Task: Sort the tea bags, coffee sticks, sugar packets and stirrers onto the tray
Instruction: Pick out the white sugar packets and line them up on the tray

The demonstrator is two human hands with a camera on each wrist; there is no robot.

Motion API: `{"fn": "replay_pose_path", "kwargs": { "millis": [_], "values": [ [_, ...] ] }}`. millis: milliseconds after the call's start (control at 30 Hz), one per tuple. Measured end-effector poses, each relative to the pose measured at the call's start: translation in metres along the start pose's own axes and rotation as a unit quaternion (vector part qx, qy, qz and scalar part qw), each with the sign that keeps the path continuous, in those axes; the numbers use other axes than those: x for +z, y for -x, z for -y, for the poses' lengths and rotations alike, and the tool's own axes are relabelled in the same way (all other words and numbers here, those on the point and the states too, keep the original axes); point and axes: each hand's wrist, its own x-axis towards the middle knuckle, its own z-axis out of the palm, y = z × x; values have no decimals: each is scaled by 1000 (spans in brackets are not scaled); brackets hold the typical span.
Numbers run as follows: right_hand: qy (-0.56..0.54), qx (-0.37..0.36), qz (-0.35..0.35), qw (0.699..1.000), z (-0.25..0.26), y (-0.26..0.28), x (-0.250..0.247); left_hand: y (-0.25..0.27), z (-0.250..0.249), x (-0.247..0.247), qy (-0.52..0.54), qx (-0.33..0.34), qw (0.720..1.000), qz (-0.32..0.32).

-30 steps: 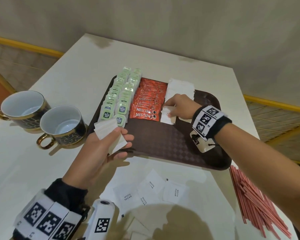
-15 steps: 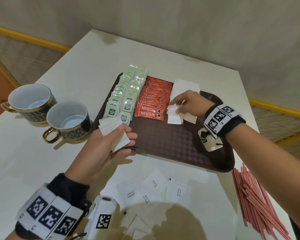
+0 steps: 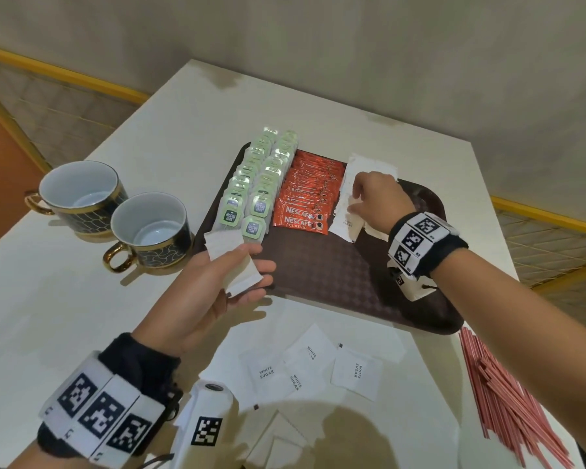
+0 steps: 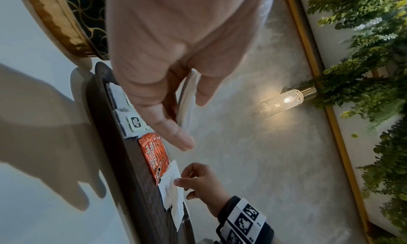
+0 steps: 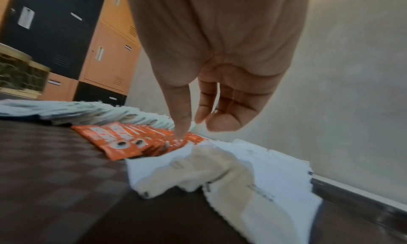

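Right hand [image 3: 374, 201] is hovering over the sugar row while our left hand [image 3: 214, 282] is pinching a spare stack.

We are keeping the right fingers loosely curled, gripping nothing, thumb tip [image 5: 182, 131] almost touching the coffee sticks [image 3: 307, 194]; a careless nudge toward 9 o'clock could be knocking that red row crooked. The sugar packets on the tray [image 3: 347, 218] are lying overlapped and ruffled, so pressing one edge risks fanning them toward the tray's [image 3: 335, 275] bare middle. We are clamping the held packets [image 3: 232, 262] between thumb and fingers at the tray's 7 o'clock corner, beside the tea bags [image 3: 257, 184]; they could slip. More loose packets [image 3: 318, 363] and the stirrers [image 3: 508, 401] are waiting off the tray.
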Motion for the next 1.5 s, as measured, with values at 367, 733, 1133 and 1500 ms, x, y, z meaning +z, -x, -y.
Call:
{"fn": "replay_pose_path", "kwargs": {
  "millis": [367, 733, 1133, 1500],
  "values": [
    [33, -27, 105, 994, 18, 13, 8, -1, -11, -6, 42, -33, 992, 113],
    [-438, -90, 98, 889, 96, 121, -25, 8, -14, 7, -10, -50, 984, 174],
    [-546, 34, -58, 835, 79, 163, -51, 6, -11, 11, 50, -67, 981, 176],
    [-548, 46, -29, 834, 96, 170, -28, 17, -10, 20, -147, -8, 950, 275]
  ]
}}
